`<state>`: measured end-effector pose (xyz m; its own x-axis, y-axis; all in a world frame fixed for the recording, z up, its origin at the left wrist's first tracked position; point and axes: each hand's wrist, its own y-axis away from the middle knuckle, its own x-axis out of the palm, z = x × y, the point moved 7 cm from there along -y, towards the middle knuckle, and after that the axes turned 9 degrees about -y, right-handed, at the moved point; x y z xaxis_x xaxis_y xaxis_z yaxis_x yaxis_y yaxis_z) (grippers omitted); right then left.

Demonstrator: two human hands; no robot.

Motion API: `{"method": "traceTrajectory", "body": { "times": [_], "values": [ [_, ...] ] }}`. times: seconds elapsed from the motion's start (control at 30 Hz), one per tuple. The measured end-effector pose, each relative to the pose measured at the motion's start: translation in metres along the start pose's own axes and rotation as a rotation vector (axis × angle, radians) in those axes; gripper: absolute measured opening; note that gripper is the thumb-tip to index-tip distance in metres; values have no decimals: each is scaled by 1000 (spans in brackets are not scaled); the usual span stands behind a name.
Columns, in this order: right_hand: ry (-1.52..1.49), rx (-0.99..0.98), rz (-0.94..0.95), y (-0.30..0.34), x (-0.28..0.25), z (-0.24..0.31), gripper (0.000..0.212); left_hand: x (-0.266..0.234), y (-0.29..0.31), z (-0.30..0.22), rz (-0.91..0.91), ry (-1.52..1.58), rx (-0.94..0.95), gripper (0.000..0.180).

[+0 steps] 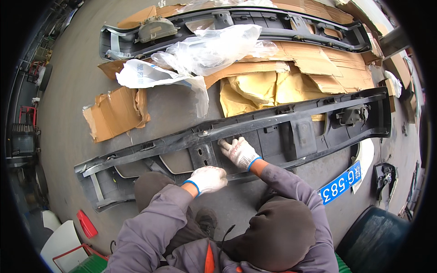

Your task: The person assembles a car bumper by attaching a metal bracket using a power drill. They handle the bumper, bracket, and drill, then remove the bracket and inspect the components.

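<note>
A long dark plastic bumper (273, 144) lies in front of me with its ribbed inner side up. Over its near edge, my left hand (208, 179), in a white glove with a blue cuff, is closed; anything inside the fist is hidden. Further in, my right hand (240, 153), gloved the same way, reaches into the bumper's hollow with fingers a little apart, touching the inner surface beside the slotted bracket (202, 157). At the bumper's right end sits a lamp unit (353, 115).
Beyond lies a second bumper (273, 32) on flattened cardboard (314, 61). Clear plastic sheeting (214, 48), yellow paper (255, 91) and a loose cardboard piece (116, 113) are nearby. To the right are a blue number plate (341, 182) and a dark drum (375, 241); a red piece (87, 224) lies left.
</note>
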<state>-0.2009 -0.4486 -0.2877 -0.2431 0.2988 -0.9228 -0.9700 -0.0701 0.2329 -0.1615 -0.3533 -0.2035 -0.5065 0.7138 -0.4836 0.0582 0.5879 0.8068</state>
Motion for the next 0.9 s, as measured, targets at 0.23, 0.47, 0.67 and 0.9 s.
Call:
{"method": "traceTrajectory", "body": {
  "times": [0.23, 0.47, 0.67, 0.9],
  "values": [
    [117, 159, 150, -13, 13, 13, 41, 9, 0, -4, -21, 21, 52, 45],
    [290, 185, 163, -13, 37, 13, 64, 8, 9, 8, -35, 41, 8, 45],
    [59, 174, 8, 10, 17, 6, 65, 6, 6, 2, -35, 50, 10, 45],
    [166, 247, 335, -6, 25, 13, 66, 3, 2, 2, -32, 44, 9, 44]
  ]
}}
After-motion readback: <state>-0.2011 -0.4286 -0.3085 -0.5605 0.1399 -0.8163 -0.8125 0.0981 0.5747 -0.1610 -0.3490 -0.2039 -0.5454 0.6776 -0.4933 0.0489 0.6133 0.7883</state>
